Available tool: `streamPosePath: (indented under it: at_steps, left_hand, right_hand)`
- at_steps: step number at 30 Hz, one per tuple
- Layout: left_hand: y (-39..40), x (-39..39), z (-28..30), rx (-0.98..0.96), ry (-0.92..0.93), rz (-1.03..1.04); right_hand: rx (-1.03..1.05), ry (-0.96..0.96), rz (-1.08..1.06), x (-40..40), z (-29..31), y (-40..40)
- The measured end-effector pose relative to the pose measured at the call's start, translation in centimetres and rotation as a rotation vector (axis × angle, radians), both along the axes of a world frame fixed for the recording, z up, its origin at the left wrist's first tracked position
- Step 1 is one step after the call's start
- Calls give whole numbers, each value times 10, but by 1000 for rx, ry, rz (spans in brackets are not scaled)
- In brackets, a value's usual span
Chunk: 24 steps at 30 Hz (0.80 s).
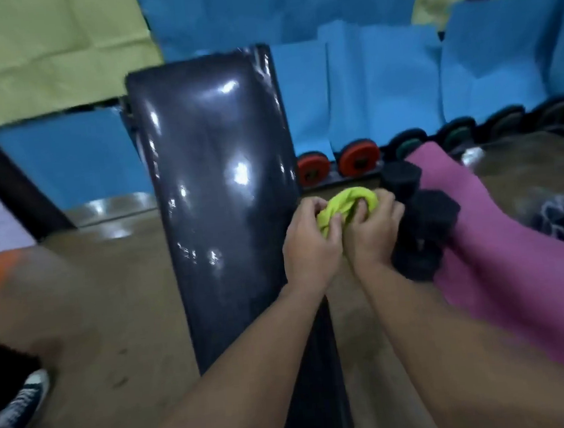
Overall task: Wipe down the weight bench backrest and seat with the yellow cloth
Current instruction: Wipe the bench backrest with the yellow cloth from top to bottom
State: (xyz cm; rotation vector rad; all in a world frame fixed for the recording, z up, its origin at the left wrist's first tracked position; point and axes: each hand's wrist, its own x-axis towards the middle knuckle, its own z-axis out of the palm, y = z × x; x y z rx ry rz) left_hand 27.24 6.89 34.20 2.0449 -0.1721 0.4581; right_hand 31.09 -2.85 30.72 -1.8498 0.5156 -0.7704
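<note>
The glossy black bench backrest [215, 172] runs from the centre top down toward me, and the seat end is mostly hidden under my forearms. A bunched yellow cloth [344, 205] is held in the air just right of the backrest's edge. My left hand [309, 245] grips its left side and my right hand [374, 229] grips its right side, fingers dug into the folds. The cloth does not touch the bench.
Black hex dumbbells [424, 215] lie on the floor right of my hands, beside a pink mat [501, 239]. Red and dark weight plates [359, 157] line the blue padded wall [381, 82]. Another person's sneaker [21, 404] is at the lower left on the brown floor.
</note>
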Motion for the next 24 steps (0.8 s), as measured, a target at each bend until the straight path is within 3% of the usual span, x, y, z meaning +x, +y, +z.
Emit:
streamPosePath:
  at_steps: [5, 7, 11, 14, 16, 20, 24]
  left_hand:
    - [73, 64, 81, 114, -14, 116]
    - [94, 79, 94, 119, 49, 127]
    - [123, 87, 106, 154, 150, 26]
    - [143, 94, 127, 308, 145, -24]
    - [162, 109, 150, 342, 24, 80]
    - [212, 157, 192, 211, -90, 322]
    - [228, 191, 191, -77, 179, 331]
  right_hand:
    - [17, -179, 121, 62, 94, 82]
    - [-85, -136, 208, 69, 97, 108]
    - [-490, -11, 277, 57, 66, 128]
    - [-558, 37, 213, 66, 68, 128]
    - [-541, 13, 177, 85, 87, 129]
    - [-666, -48, 168, 124, 122, 138]
    - [-780, -99, 117, 132, 118, 138]
